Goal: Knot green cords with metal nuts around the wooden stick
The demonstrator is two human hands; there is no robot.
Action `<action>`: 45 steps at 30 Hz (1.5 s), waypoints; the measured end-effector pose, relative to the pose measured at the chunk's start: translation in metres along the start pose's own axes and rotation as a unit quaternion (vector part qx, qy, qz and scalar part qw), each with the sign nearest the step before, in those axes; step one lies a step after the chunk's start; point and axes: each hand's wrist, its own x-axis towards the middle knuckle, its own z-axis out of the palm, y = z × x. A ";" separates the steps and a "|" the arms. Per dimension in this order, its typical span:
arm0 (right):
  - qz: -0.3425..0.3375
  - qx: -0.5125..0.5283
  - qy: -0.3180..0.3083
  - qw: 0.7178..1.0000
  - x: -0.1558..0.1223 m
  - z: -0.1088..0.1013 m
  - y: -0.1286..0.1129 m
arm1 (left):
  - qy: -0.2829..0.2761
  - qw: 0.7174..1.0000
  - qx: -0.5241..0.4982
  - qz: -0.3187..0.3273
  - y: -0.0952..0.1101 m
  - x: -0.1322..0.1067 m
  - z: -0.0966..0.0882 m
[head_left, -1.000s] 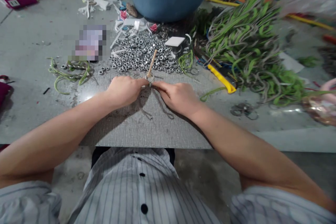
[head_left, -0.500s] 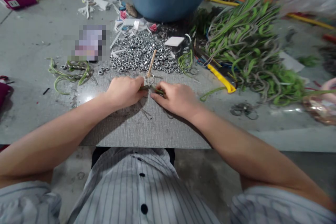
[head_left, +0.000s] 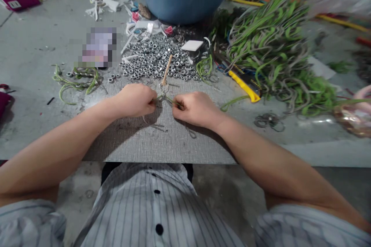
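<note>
My left hand (head_left: 138,99) is closed on one side of a green and grey cord (head_left: 168,100). Closed on the cord's other side is my right hand (head_left: 193,109). Between the hands the strands meet below a metal ring (head_left: 164,87), which is looped at the foot of a thin wooden stick (head_left: 167,69). Loose cord ends (head_left: 154,125) hang below the hands onto the table. Just beyond lies a heap of metal nuts (head_left: 155,60). My fingertips are partly hidden.
A blue basin (head_left: 185,2) stands behind the nuts. On the right are a yellow and black cutter (head_left: 245,85) and a big pile of green and grey cords (head_left: 269,50). To the left lie a knotted cord with nuts (head_left: 84,77) and a blurred-out flat object (head_left: 100,46).
My hands have moved apart, drawing the cord out to both sides below the ring. More of the cord shows between them.
</note>
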 end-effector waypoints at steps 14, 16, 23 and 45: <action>-0.009 -0.080 0.024 0.996 0.001 0.007 0.005 | 0.013 1.000 -0.012 -0.021 -0.006 -0.002 0.004; 0.008 -0.093 0.036 0.995 0.002 0.007 0.005 | 0.005 0.999 -0.011 -0.031 -0.007 -0.004 0.004; 0.038 -0.105 0.065 0.992 0.003 0.007 0.006 | 0.056 0.998 0.002 -0.041 -0.003 -0.013 0.002; -0.067 -0.081 0.150 0.983 0.028 0.025 0.039 | 0.249 0.965 0.071 -0.043 -0.023 -0.001 0.022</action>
